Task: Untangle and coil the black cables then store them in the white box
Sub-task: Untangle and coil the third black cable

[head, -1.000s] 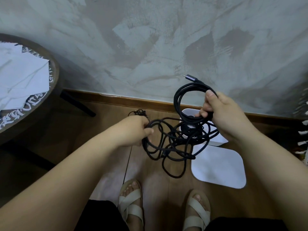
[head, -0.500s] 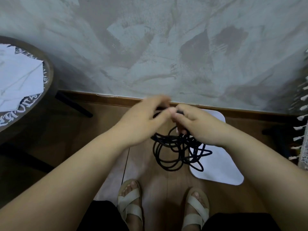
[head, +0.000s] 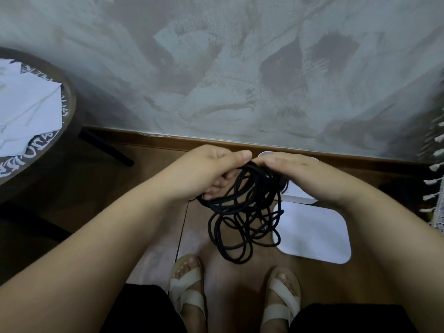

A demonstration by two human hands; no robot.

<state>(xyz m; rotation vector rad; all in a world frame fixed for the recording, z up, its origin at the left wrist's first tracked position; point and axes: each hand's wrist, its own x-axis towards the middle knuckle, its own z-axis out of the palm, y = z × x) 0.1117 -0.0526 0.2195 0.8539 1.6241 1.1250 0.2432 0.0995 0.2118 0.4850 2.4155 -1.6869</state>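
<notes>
Above the sandalled feet (head: 187,282) and wooden floor (head: 237,289), the black cables (head: 242,219) hang in a loose snarl. The left hand (head: 216,169) curls its fingers through the strands, and the right hand (head: 295,174) closes over the top, fingers hidden. Risk: pulling the hands apart across crossed loops would likely tighten the knot, and a slack grip would drop the gathered turns. The white box (head: 298,198) lies on the floor beneath the right hand, its lid (head: 317,234) nearer; beyond are the skirting (head: 168,140), a mottled grey wall (head: 240,68) and, at left, a round tabletop (head: 68,97) with paper (head: 28,106).
</notes>
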